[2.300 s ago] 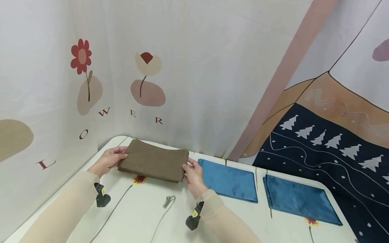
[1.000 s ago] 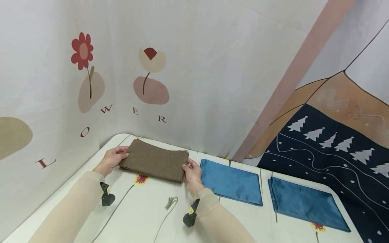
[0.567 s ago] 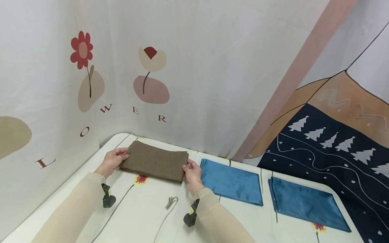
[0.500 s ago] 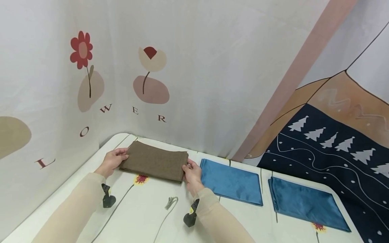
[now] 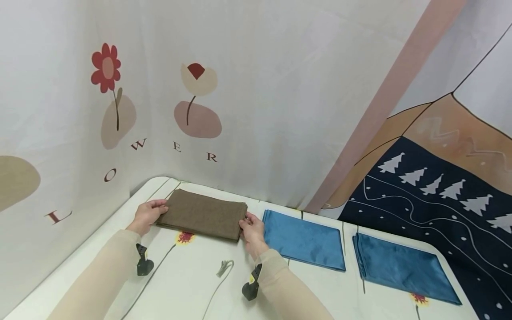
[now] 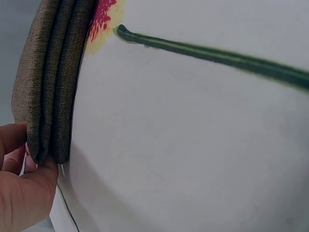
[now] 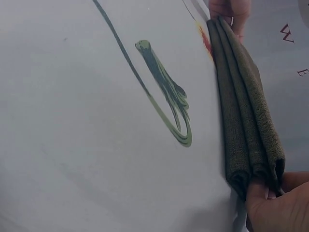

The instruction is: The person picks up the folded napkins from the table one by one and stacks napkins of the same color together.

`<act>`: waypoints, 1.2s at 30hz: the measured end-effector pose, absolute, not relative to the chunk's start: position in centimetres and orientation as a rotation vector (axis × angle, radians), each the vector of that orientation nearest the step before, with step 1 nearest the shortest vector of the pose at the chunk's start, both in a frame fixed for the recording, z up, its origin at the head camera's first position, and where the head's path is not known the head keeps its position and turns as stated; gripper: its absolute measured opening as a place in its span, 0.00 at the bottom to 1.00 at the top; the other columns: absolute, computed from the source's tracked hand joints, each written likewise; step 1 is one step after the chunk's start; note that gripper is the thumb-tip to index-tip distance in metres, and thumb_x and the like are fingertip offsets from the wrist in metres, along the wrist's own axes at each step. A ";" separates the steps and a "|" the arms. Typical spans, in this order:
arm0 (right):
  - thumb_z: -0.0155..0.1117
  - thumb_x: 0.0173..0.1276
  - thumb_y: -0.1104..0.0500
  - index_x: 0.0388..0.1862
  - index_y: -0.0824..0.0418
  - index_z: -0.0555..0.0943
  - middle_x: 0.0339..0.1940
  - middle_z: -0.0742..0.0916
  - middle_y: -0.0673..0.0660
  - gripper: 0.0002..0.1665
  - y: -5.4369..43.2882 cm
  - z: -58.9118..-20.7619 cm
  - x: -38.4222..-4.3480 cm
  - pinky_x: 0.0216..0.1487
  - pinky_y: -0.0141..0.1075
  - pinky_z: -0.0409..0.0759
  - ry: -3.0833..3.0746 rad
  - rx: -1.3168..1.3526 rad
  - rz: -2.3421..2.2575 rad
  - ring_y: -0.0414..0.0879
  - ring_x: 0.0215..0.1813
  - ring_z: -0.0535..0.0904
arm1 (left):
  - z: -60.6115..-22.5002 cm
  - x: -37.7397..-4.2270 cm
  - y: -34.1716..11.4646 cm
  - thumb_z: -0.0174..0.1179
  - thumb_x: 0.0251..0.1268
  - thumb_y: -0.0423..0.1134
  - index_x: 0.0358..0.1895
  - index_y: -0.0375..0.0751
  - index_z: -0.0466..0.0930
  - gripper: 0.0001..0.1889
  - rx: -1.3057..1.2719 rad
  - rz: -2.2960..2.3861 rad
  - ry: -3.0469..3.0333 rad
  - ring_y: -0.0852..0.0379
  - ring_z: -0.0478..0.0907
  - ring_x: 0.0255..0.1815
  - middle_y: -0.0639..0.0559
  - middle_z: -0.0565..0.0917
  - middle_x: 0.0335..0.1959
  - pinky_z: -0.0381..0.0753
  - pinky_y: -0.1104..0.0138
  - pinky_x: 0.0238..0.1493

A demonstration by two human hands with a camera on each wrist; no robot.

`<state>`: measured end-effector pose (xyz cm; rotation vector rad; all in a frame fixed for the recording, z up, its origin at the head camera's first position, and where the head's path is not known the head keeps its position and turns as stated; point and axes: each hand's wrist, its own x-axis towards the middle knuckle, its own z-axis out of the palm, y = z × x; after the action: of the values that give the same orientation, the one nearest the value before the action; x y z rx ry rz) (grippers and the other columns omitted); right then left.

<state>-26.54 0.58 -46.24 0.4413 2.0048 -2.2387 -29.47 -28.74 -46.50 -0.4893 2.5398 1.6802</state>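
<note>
Two hands frame what I see from the head view: my left hand [image 5: 147, 215] holds the left end of a folded brown cloth [image 5: 203, 214], and my right hand [image 5: 253, 230] holds its right end. The cloth lies flat on the white surface [image 5: 188, 284], near the back left corner, close to the hanging backdrop [image 5: 256, 89] with its printed flowers and letters.

From the left wrist view, I see the left hand [image 6: 21, 193] with its thumb pressed against the end of the cloth [image 6: 53, 87], the other fingers behind the fold, so it pinches the stacked layers. Three thick folds show edge on. A red flower print [image 6: 101, 14] and its green stem [image 6: 217, 55] run across the surface just beside the cloth.

In the right wrist view, the right hand [image 7: 280, 205] pinches the near end of the cloth [image 7: 246, 111] between thumb and fingers. The layers sit on the surface, and the left hand's fingertips [image 7: 231, 10] show at the far end. A green leaf print [image 7: 166, 92] lies next to the cloth.

To the right of the brown cloth, two blue cloths lie flat in a row: the nearer blue cloth [image 5: 302, 240] just beside my right hand, the farther blue cloth [image 5: 402, 266] a little apart from it.
</note>
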 end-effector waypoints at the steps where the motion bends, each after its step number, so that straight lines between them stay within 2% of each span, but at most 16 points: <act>1: 0.54 0.68 0.69 0.62 0.68 0.71 0.49 0.82 0.60 0.23 0.6 -46.3 -26.5 0.42 0.33 0.78 2.005 0.440 -2.241 0.43 0.45 0.77 | -46.5 -29.5 -28.7 0.51 0.68 0.33 0.62 0.26 0.66 0.21 -0.500 1.682 2.541 0.61 0.73 0.40 0.42 0.79 0.47 0.73 0.68 0.42; 5: 0.54 0.67 0.71 0.62 0.70 0.71 0.51 0.81 0.63 0.23 0.7 -46.3 -26.5 0.48 0.38 0.79 2.002 0.430 -2.257 0.46 0.48 0.78 | -46.6 -29.4 -28.6 0.52 0.68 0.34 0.61 0.27 0.67 0.21 -0.524 1.684 2.549 0.53 0.73 0.45 0.38 0.78 0.49 0.73 0.63 0.45; 8: 0.54 0.67 0.71 0.62 0.71 0.71 0.50 0.81 0.63 0.23 0.7 -46.2 -26.5 0.47 0.37 0.80 1.999 0.427 -2.271 0.45 0.47 0.78 | -46.5 -29.4 -28.5 0.52 0.68 0.34 0.60 0.26 0.68 0.21 -0.524 1.663 2.579 0.52 0.73 0.46 0.35 0.78 0.50 0.73 0.61 0.47; 14: 0.54 0.66 0.72 0.62 0.72 0.70 0.48 0.80 0.61 0.24 0.6 -46.2 -26.3 0.39 0.31 0.76 1.997 0.424 -2.272 0.43 0.43 0.75 | -46.3 -29.4 -28.2 0.54 0.66 0.33 0.57 0.25 0.71 0.19 -0.521 1.603 2.665 0.64 0.73 0.34 0.37 0.81 0.45 0.73 0.68 0.38; 17: 0.54 0.66 0.72 0.62 0.72 0.70 0.48 0.79 0.61 0.24 0.6 -46.2 -26.1 0.38 0.30 0.75 2.011 0.413 -2.264 0.43 0.42 0.74 | -46.2 -29.3 -28.1 0.53 0.66 0.33 0.57 0.26 0.72 0.19 -0.528 1.589 2.686 0.64 0.73 0.33 0.36 0.80 0.46 0.72 0.71 0.35; 21: 0.53 0.66 0.72 0.62 0.72 0.70 0.47 0.79 0.60 0.24 0.5 -46.0 -25.9 0.38 0.29 0.75 2.007 0.405 -2.259 0.43 0.42 0.74 | -46.2 -29.2 -27.9 0.52 0.67 0.33 0.58 0.27 0.71 0.19 -0.567 1.625 2.663 0.55 0.76 0.41 0.34 0.79 0.50 0.76 0.66 0.41; 25: 0.53 0.67 0.73 0.62 0.73 0.69 0.46 0.78 0.60 0.24 0.4 -45.9 -25.7 0.39 0.29 0.75 1.997 0.390 -2.255 0.43 0.42 0.73 | -46.3 -29.2 -27.9 0.51 0.68 0.33 0.60 0.29 0.70 0.19 -0.618 1.689 2.610 0.46 0.74 0.52 0.33 0.76 0.56 0.75 0.60 0.50; 36: 0.54 0.66 0.72 0.63 0.74 0.68 0.51 0.77 0.64 0.25 0.7 -46.0 -25.3 0.51 0.38 0.78 2.021 0.355 -2.249 0.48 0.50 0.74 | -46.5 -28.8 -27.6 0.48 0.70 0.34 0.62 0.28 0.67 0.20 -0.640 1.725 2.575 0.39 0.68 0.60 0.30 0.69 0.61 0.70 0.52 0.60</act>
<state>-25.30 0.72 -46.00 0.3551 2.0208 -2.2490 -28.76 -27.64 -46.46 -0.6397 2.5751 1.7255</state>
